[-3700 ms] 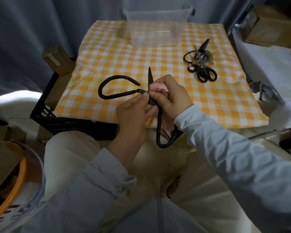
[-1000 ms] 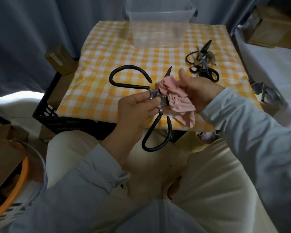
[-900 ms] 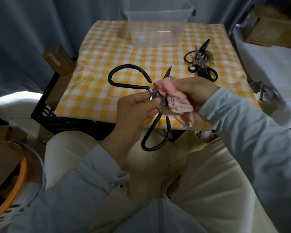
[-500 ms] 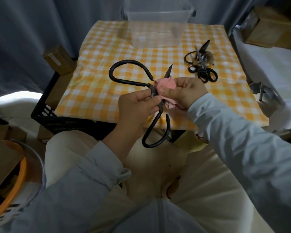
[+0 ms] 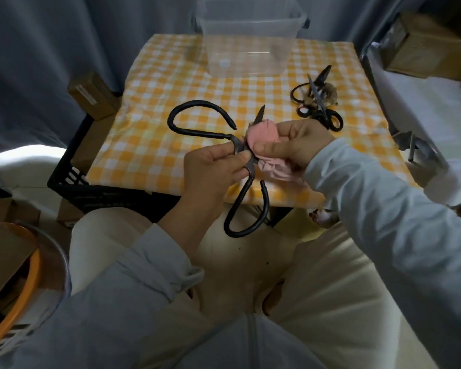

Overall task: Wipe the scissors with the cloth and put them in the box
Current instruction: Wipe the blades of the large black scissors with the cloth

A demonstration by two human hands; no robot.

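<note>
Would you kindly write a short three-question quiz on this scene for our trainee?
1. True or false: the box is empty.
2. Fill in: the left hand pinches the big scissors at their ____.
3. The right hand grips: A the cloth, B tape, C nothing.
Key: 1 true; 2 pivot; 3 A.
</note>
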